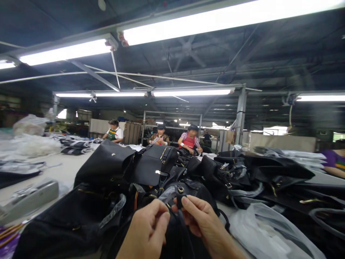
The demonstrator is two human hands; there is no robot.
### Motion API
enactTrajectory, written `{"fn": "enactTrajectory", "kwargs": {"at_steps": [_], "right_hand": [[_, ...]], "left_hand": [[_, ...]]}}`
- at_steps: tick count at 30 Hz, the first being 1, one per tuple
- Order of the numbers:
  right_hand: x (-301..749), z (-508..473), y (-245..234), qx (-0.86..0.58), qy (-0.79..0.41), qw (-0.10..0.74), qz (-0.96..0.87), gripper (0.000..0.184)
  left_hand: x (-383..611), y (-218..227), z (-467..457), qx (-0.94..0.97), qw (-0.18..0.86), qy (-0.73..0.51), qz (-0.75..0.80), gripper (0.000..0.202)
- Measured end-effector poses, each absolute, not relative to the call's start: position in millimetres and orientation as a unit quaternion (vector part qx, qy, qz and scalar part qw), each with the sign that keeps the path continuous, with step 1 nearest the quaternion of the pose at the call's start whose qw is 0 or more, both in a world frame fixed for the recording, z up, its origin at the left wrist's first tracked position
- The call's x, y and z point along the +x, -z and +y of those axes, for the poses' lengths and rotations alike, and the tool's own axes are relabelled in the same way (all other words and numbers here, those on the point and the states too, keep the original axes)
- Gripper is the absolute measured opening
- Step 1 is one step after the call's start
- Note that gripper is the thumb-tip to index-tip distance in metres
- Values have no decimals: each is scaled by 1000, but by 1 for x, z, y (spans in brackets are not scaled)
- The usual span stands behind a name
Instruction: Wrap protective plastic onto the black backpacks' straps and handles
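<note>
My right hand (203, 217) pinches a black strap (180, 202) between thumb and fingers, just in front of a black bag (201, 190) with a gold-coloured ring fitting. Close beside it on the left, my left hand (148, 226) is closed, its thumb against the curled fingers. Whatever it may hold is hidden from view. Black material hangs below and between both hands. Farther back, a black backpack (147, 165) with a gold-coloured zip and clasp leans on other bags.
A large black bag (54, 223) lies at the left, near a grey metal object (44, 196). Clear plastic bags (269, 230) sit at the right. More black bags (215, 172) are heaped ahead. Across the table, a person in a red apron (190, 140) and other co-workers are seated.
</note>
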State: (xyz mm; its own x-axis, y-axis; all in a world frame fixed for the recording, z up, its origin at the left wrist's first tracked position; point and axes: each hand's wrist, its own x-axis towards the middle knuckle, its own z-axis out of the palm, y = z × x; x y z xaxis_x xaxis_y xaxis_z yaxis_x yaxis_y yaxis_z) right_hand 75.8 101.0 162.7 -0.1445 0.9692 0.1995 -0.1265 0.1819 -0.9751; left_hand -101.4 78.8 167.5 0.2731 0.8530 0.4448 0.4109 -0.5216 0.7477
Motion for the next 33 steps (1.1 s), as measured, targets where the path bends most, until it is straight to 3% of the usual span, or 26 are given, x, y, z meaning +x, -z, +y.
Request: {"fn": "enactTrajectory", "kwargs": {"at_steps": [5,8,17,23,33], "right_hand": [[70,101,-159,-397,-487,500,-596,60],[68,102,-153,-393,-488,493,-604,58],[79,96,-153,-370,-576,493,-537,49],[89,96,-145,-418,-553,467,-549,50],[87,80,-165,-495,-516,433,-549,23]], "left_hand": [[-89,-148,81,663,489,-414,386,36],[-81,-140,90,621,541,-432,366,34],[-83,-138,99,594,578,-456,323,22],[-69,-139,103,580,556,-490,339,22],[-61,-132,112,591,530,-511,330,18]]}}
